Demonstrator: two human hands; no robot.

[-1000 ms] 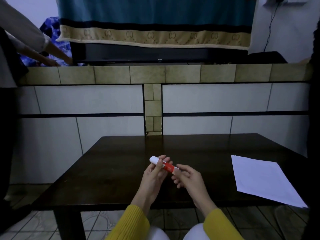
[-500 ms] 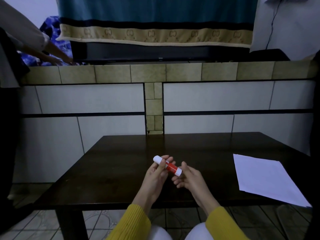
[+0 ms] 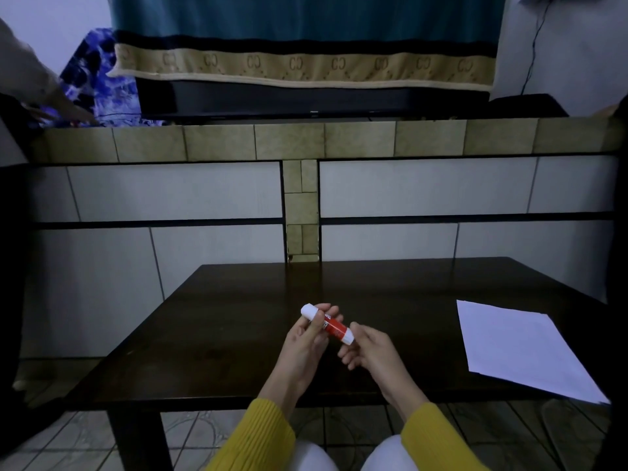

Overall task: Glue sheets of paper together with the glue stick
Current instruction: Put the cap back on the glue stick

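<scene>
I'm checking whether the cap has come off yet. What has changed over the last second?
Very little. The left hand still holds the glue stick, cap on; the right hand keeps its grip on the lower end. The paper lies untouched on the table.

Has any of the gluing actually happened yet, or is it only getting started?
Only getting started. Done: the glue stick is picked up. In hand: the left hand grips its body while the right hand pinches its lower end. Left: the white paper lies untouched on the table; no gluing shows.
</scene>
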